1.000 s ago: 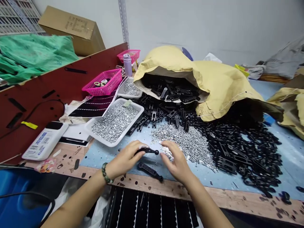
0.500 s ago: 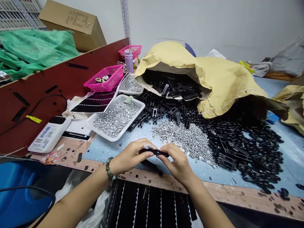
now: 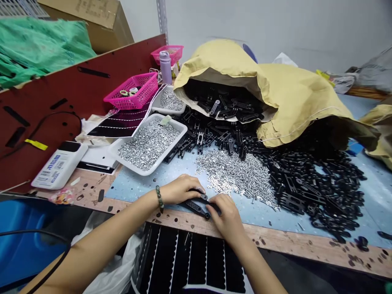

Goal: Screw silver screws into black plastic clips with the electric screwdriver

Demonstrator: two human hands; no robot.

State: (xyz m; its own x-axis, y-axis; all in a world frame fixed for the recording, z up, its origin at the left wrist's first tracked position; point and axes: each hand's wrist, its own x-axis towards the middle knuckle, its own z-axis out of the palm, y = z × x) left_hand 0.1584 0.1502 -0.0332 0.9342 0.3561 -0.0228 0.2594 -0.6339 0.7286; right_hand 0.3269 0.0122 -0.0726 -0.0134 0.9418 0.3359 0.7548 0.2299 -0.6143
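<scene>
A black slotted bar (image 3: 196,209) is laid flat on the blue-topped counter (image 3: 147,192), close to its wooden front edge, with a small metal-tipped end showing. A second dark piece (image 3: 200,193) is partly covered by the fingertips of the left hand (image 3: 180,189), which is curled low over it. The right hand (image 3: 225,216) is pressed down beside the first bar's far end, its fingers bent narrowly over dark parts that are mostly hidden. Whether either hand has a firm grip cannot be told. A bead bracelet (image 3: 159,199) is worn on the left wrist. Just beyond the hands, a heap of silver screws and washers (image 3: 235,175) is spread over the counter, and a large pile of black slotted bars (image 3: 315,188) is banked to its right, spilling from a torn yellow sack (image 3: 294,98). To the left, a white tray of silver washers (image 3: 168,152) is set beside a smaller tray (image 3: 168,112). Behind these stand a pink plastic basket (image 3: 130,83) and a lilac bottle (image 3: 165,68). A white power bank (image 3: 59,167) is placed against a dark red board (image 3: 61,90).
</scene>
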